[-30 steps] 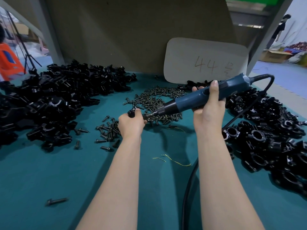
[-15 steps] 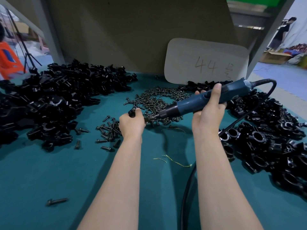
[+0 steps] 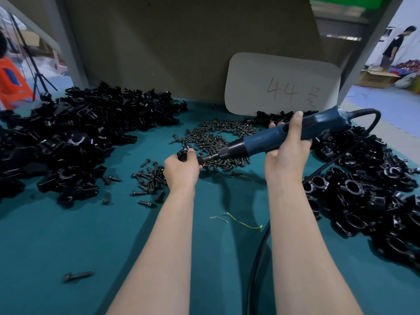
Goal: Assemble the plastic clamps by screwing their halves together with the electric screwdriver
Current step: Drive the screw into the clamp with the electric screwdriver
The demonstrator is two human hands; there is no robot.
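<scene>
Black plastic clamp [image 3: 182,154] sits clenched in the left hand [image 3: 180,172], with only its rounded upper edge showing past the curled fingertips. From the right of those fingers, the metal bit of a blue-grey electric screwdriver [image 3: 261,142] slants down to meet the clamp. The right hand [image 3: 287,156] grasps the tool's barrel, fingers [image 3: 295,126] wrapped round it. A black cable [image 3: 256,258] runs from the tool's rear and loops down beside the right forearm.

Beyond both sets of fingers lies a heap of dark metal screws [image 3: 216,135], and a smaller scatter of screws [image 3: 150,177] lies just left of the left hand. Well left of the left hand is a pile of loose black clamp halves [image 3: 68,137]. Right of the right hand is a pile of black ring-shaped clamps [image 3: 363,192]. All of it rests on the teal table cover [image 3: 68,235].
</scene>
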